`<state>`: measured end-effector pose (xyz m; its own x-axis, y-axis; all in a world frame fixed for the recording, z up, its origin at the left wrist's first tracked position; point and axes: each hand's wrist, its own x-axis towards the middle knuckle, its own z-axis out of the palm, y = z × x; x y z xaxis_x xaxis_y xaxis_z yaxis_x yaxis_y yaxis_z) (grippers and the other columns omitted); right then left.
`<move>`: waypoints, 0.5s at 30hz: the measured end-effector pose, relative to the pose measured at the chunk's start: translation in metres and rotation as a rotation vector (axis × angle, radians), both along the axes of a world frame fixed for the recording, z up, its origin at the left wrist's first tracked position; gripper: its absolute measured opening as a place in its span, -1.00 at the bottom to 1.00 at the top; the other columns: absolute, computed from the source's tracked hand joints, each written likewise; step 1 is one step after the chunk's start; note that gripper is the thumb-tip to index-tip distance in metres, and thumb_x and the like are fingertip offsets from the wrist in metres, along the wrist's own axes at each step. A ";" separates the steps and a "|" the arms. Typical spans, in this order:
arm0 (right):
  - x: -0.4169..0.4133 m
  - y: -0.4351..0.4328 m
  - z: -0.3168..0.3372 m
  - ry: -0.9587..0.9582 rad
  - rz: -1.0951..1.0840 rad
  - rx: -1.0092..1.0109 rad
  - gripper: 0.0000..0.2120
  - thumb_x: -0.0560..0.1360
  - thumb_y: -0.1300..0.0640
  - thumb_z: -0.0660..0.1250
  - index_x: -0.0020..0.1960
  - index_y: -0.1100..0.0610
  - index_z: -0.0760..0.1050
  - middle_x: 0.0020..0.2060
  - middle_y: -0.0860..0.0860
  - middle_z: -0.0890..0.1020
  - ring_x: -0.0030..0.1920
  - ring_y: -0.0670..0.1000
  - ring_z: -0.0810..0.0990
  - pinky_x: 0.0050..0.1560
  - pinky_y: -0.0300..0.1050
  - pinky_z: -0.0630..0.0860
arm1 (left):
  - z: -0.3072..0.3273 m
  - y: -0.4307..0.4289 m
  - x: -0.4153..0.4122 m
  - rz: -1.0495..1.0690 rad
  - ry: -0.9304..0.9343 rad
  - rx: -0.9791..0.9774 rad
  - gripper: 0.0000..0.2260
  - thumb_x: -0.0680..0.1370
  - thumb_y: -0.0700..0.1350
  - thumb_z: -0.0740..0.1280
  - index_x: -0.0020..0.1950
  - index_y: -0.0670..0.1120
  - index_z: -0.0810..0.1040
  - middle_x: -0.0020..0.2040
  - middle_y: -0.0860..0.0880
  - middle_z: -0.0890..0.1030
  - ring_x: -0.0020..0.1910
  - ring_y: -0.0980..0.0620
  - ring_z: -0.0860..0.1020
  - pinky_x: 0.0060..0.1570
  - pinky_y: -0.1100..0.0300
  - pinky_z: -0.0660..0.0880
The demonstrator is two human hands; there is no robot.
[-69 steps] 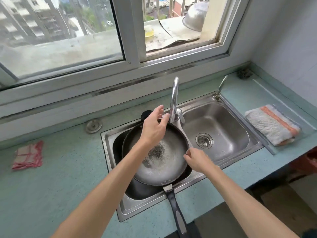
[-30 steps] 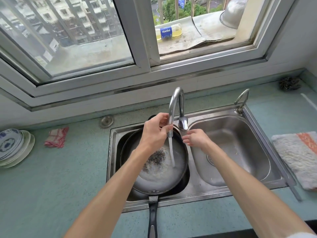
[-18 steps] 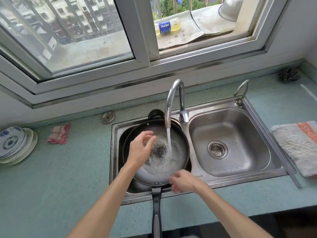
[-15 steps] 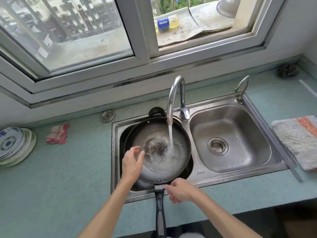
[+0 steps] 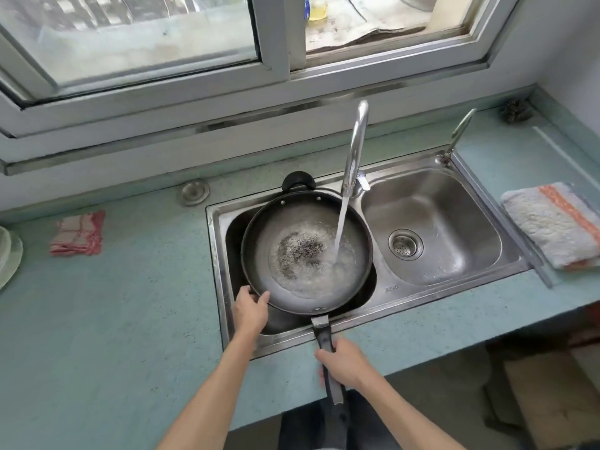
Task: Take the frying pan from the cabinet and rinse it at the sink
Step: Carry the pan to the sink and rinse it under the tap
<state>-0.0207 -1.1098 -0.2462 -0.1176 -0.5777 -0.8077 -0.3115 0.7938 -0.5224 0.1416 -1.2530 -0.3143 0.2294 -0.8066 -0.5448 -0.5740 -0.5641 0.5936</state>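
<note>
At the front edge of the sink, the right hand [image 5: 345, 363] is wrapped closed around the frying pan's black handle [image 5: 325, 339], which sticks out over the desk [image 5: 113, 319] toward the person. Just to its left, the left hand [image 5: 250, 311] cups the near-left rim of the frying pan [image 5: 276, 287], thumb along the edge and fingers curled beneath it, so both hands have hold of the pan.

It sits over the left basin [image 5: 227, 241] of the double steel sink, filling most of it, its far rim close to a black knob [image 5: 298, 180] at the back. A stream of water [image 5: 340, 228] falls from the curved tap [image 5: 355, 147] into the right half of the pan, where it foams around a dark patch of residue [image 5: 300, 250].

Right of the divider, the other basin [image 5: 454, 222] holds only its drain strainer [image 5: 405, 244]. Farther out on the pale green desk lie a white and orange cloth [image 5: 552, 222] to the right and a red checked cloth [image 5: 78, 233] to the left, well apart from the sink. Beyond the tap runs the window frame [image 5: 276, 37].
</note>
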 end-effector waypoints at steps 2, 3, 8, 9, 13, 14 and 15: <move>0.003 0.005 -0.003 -0.021 -0.042 -0.027 -0.89 0.53 0.06 0.22 -0.12 0.09 0.44 -0.16 0.19 0.74 -0.16 0.16 0.72 0.04 0.09 0.64 | -0.003 -0.002 0.001 -0.014 0.015 -0.003 -0.65 0.46 0.00 0.44 0.15 -0.15 0.51 -0.10 -0.08 0.67 -0.06 -0.16 0.65 0.05 -0.05 0.59; 0.005 0.006 -0.004 -0.028 -0.063 -0.035 -0.88 0.55 0.08 0.21 -0.06 0.12 0.44 -0.17 0.21 0.73 -0.22 0.14 0.72 0.01 0.07 0.64 | -0.005 -0.003 0.002 -0.021 0.010 -0.010 -0.67 0.47 -0.02 0.45 0.13 -0.16 0.52 -0.10 -0.08 0.67 -0.06 -0.13 0.64 0.06 0.00 0.57; 0.013 0.010 -0.002 -0.054 -0.128 -0.060 -0.88 0.56 0.15 0.19 -0.01 0.20 0.43 -0.25 0.21 0.73 -0.36 0.07 0.70 -0.10 -0.02 0.62 | 0.011 -0.001 -0.002 -0.012 0.090 0.040 -0.65 0.51 -0.13 0.44 0.24 -0.23 0.50 0.02 -0.14 0.67 -0.22 0.05 0.62 -0.26 0.24 0.58; 0.013 0.012 -0.003 -0.058 -0.134 -0.065 -0.86 0.56 0.13 0.20 -0.02 0.20 0.45 -0.27 0.19 0.73 -0.35 0.07 0.71 -0.07 -0.01 0.62 | 0.012 -0.001 -0.003 -0.018 0.094 0.061 -0.64 0.52 -0.16 0.43 0.27 -0.24 0.49 0.06 -0.16 0.66 -0.22 0.06 0.60 -0.42 0.37 0.51; 0.015 0.019 -0.004 -0.089 -0.194 -0.080 -0.74 0.58 0.04 0.27 0.05 0.26 0.49 -0.33 0.10 0.71 -0.26 0.15 0.74 -0.08 0.01 0.63 | 0.015 -0.002 -0.009 -0.033 0.122 0.122 -0.81 0.54 -0.24 0.39 0.11 -0.27 0.50 0.06 -0.22 0.62 -0.18 0.00 0.52 -0.56 0.45 0.44; 0.016 0.021 -0.004 -0.088 -0.200 -0.084 -0.74 0.58 0.03 0.28 0.04 0.25 0.48 -0.33 0.10 0.71 -0.24 0.17 0.74 -0.07 0.03 0.64 | 0.013 -0.002 -0.010 -0.028 0.127 0.141 -0.86 0.53 -0.26 0.40 0.02 -0.24 0.47 0.04 -0.23 0.61 -0.24 0.02 0.52 -0.57 0.43 0.45; 0.017 0.022 -0.004 -0.093 -0.207 -0.087 -0.74 0.58 0.02 0.29 0.02 0.25 0.48 -0.32 0.12 0.71 -0.23 0.20 0.74 -0.04 0.07 0.64 | 0.011 -0.003 -0.010 -0.015 0.149 0.158 -0.87 0.52 -0.27 0.41 -0.03 -0.23 0.46 0.02 -0.26 0.62 -0.32 0.05 0.51 -0.58 0.41 0.45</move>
